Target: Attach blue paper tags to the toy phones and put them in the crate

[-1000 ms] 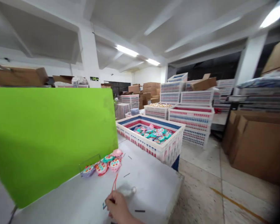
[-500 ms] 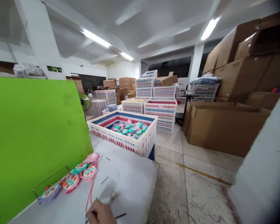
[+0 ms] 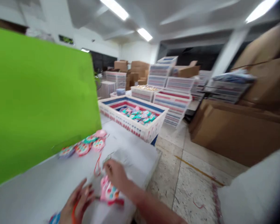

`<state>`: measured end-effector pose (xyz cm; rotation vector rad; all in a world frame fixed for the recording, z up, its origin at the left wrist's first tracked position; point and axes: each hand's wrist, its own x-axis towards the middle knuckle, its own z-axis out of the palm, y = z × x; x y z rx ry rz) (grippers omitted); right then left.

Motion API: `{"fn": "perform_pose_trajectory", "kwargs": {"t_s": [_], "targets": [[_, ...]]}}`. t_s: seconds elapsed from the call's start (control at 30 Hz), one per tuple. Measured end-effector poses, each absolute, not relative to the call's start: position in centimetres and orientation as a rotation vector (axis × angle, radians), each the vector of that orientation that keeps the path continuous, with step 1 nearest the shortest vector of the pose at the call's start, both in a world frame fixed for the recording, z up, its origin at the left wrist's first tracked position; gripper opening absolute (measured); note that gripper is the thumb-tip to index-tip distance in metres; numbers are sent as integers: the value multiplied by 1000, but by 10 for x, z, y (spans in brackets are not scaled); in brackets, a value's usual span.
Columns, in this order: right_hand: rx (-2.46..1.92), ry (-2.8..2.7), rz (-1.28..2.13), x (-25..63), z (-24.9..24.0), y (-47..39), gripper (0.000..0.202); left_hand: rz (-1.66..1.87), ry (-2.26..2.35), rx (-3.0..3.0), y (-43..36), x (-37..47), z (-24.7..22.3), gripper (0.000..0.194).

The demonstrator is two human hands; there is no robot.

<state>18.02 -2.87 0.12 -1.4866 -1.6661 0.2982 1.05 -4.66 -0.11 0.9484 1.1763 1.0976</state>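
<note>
My left hand [image 3: 78, 202] is at the bottom, blurred, with an orange cord [image 3: 74, 213] across it; whether its fingers grip anything is unclear. A blue object [image 3: 54, 218] shows beside its wrist. My right hand [image 3: 114, 174] is closed, its fingertips pinched on something hidden, just above a pink toy with coloured dots [image 3: 110, 191]. That toy lies between my hands, a red part along its lower edge. Near the right fingertips a red cord loop [image 3: 97, 166] rests on the white table [image 3: 37, 189]. Several dotted toys [image 3: 82, 149] lie along the green panel [image 3: 44, 105].
Beyond the table stands a large striped basket [image 3: 130, 124] holding many teal and pink toys [image 3: 140, 115]. Stacked baskets [image 3: 174, 105] are behind it. Large cardboard boxes [image 3: 242, 133] stand at the right, and a white surface [image 3: 256, 189] fills the lower right.
The view has tilted down and turned slightly left. My left hand and the pink toy have come into view. A forearm now shows behind the closed right hand.
</note>
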Motion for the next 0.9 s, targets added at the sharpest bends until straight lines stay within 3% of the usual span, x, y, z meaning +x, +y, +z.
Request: {"fn": "perform_pose_trajectory", "kwargs": {"t_s": [0.1, 0.3, 0.7, 0.9], "targets": [[-1440, -1640, 302, 194, 20, -25, 16, 1251, 1124, 878, -39, -14, 4, 70], [-1344, -1746, 368, 199, 37, -19, 17, 925, 1166, 1351, -37, -34, 18, 34], [-1244, -1847, 451, 179, 25, -14, 16, 767, 1123, 1456, -49, 4, -5, 24], [-1276, -1856, 489, 175, 4, -8, 18, 892, 1013, 1021, -49, 4, -11, 25]]}}
